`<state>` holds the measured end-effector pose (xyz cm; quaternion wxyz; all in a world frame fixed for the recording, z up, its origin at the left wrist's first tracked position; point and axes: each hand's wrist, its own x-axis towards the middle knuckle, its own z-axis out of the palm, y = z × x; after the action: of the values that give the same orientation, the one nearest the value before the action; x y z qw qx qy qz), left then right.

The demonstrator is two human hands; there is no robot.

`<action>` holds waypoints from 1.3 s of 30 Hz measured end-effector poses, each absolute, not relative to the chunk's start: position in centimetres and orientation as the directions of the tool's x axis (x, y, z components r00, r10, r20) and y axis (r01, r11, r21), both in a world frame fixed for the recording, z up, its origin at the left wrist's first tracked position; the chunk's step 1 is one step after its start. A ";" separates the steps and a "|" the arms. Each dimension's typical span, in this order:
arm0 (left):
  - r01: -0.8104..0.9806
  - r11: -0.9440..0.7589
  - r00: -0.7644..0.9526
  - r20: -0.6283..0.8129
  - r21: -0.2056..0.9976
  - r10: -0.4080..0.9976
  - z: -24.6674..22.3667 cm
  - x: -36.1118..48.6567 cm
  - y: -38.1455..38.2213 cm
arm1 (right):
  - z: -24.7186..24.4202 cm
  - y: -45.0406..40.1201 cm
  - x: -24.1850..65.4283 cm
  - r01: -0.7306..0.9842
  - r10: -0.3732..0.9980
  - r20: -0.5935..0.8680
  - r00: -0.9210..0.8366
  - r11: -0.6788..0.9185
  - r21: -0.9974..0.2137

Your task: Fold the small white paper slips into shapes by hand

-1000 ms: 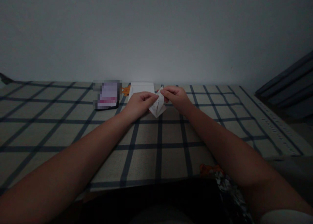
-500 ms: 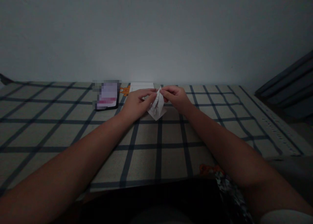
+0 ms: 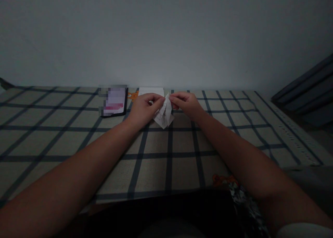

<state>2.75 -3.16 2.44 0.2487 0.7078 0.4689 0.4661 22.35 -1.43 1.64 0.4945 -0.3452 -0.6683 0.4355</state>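
Note:
A white tissue [image 3: 164, 116], gathered into folds with a pointed top and a wider lower end, hangs between my hands above the checked cloth. My left hand [image 3: 144, 108] pinches it from the left near the top, thumb on the near side. From the right, my right hand [image 3: 185, 102] has thumb and forefinger closed at the tissue's upper tip. Its other fingers are curled, and the far side of the tissue is hidden. Behind my left hand lies a stack of white sheets [image 3: 151, 90], partly covered by that hand.
A phone [image 3: 114, 102] with a lit, partly blurred screen lies left of my hands. The checked tablecloth [image 3: 145, 172] covers the table, with an orange bear print by the white sheets. A pale wall [image 3: 166, 36] stands right behind; dark folded fabric [image 3: 309, 92] is at the right.
The tissue has shifted slightly left, and its lower folds are spread a little differently. My left hand has moved slightly left; both hands stay at the tissue's top.

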 end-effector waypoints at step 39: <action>0.338 -0.339 0.185 0.291 0.878 0.939 2.4 3.0 -3.7 | 2.0 -1.9 22.4 0.091 0.877 0.369 -0.307 0.413 -0.906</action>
<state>3.04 -3.68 2.41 0.3416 0.6898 0.4625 0.4399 22.39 -1.89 2.01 0.4743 -0.3486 -0.6941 0.4145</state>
